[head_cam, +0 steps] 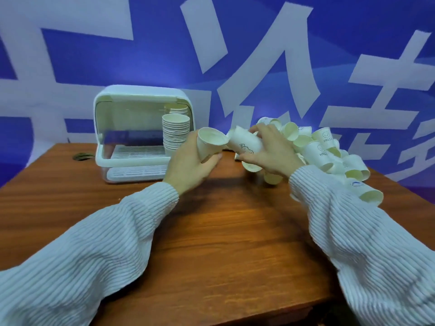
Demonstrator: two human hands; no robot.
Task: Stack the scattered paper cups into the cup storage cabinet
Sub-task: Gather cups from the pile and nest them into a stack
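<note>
My left hand (188,167) grips a white paper cup (209,143), mouth tilted up and to the right. My right hand (270,152) holds a second paper cup (244,143) on its side, its bottom end pointing at the first cup's rim. Behind my right hand lies a heap of loose paper cups (329,154), spread toward the table's right edge. The white cup storage cabinet (141,135) stands open at the back left. A tall stack of cups (176,134) stands inside it on the right, with another stack behind.
The wooden table (223,231) runs to the near edge. A dark cable (81,156) lies left of the cabinet. One cup (367,194) lies apart near the right edge. A blue and white banner fills the background.
</note>
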